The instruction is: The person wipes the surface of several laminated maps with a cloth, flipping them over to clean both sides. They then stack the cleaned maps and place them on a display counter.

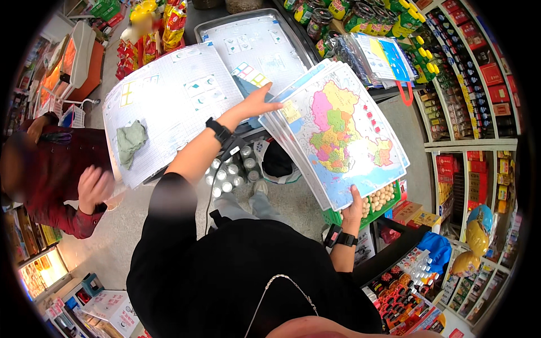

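A thick stack of map sheets (338, 132), topped by a colourful map with pink, yellow and green regions, is tilted in front of me. My right hand (353, 207) grips its lower edge, thumb on the front face. My left hand (256, 104) is at the stack's upper left edge, fingers spread, one fingertip touching the border. Left of it lies a wide spread of white gridded sheets (169, 112) with a crumpled grey-green cloth (131, 144) on top. Behind, similar sheets lie in a metal tray (198, 32).
At the left, a person in a dark red sleeve (67, 219) holds a hand near the sheets. A green crate (329, 217) of eggs stands below the maps. Cans (228, 174) and a bag (279, 163) sit on the floor. Jars (318, 22) and sleeved prints (377, 59) lie back right, beside stocked shelves.
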`<state>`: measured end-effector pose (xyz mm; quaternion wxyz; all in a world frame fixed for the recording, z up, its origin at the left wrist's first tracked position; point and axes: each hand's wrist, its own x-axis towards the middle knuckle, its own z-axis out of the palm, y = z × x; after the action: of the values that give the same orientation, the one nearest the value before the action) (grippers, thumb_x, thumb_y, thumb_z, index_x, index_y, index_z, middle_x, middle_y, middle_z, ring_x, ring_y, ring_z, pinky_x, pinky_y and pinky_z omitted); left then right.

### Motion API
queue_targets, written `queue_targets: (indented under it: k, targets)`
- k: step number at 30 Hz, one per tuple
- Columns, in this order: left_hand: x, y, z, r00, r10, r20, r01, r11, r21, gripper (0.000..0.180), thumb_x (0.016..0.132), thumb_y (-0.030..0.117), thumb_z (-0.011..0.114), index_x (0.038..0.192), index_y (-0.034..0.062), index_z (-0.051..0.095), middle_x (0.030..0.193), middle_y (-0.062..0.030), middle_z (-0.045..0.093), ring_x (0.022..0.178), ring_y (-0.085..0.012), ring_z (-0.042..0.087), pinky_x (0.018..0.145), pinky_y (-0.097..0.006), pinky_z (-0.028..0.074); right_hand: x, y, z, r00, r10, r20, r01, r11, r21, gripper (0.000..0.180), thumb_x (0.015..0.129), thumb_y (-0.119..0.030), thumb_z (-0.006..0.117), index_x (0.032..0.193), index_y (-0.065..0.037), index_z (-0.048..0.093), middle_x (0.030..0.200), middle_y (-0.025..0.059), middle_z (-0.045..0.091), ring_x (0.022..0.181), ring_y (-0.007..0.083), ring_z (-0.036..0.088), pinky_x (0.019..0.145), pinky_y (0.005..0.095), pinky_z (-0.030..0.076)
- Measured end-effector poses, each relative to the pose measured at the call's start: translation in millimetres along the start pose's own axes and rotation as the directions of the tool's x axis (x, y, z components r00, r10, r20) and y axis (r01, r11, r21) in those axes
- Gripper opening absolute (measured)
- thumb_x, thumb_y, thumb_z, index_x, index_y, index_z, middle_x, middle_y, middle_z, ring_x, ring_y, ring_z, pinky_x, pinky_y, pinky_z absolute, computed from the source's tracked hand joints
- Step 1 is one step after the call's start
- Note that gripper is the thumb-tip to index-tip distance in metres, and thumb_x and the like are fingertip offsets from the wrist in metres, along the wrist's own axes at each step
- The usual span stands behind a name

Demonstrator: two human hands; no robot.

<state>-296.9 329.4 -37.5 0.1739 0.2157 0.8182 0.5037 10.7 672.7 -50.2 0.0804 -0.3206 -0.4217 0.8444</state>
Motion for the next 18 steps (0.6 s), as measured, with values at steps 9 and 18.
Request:
queue_targets:
  k: [9, 18]
  targets:
    - [30.8, 20.1, 13.6, 0.984, -0.057, 0.17, 0.127, 0.893, -0.433, 0.095, 0.07, 0.036, 0.08, 0.137, -0.0069, 0.029, 0.133, -0.0234, 0.044, 0.122, -0.0294, 0.046, 0.102, -0.035, 0.036, -16.2, -31.9, 4.3, 0.986, -0.152, 0.07, 0.162, 0.972, -0.169, 0.061, 0.077, -0.012, 0.071, 0.128, 0.001, 0.041, 0.116, 0.0119, 0.055, 0.104, 0.025, 0.055, 0.089, 0.0381, 0.047]
    - [16.9, 12.1, -16.3, 0.991, 0.066, -0.114, -0.113, 0.872, -0.477, 0.074, 0.074, 0.016, 0.077, 0.132, -0.0001, 0.034, 0.127, -0.0093, 0.048, 0.117, -0.0196, 0.047, 0.101, -0.033, 0.037, 41.4, -74.9, 47.9, 0.933, -0.283, 0.222, 0.359, 0.689, -0.63, 0.057, 0.073, -0.014, 0.075, 0.121, 0.003, 0.05, 0.114, 0.0106, 0.056, 0.104, 0.021, 0.053, 0.09, 0.0331, 0.042]
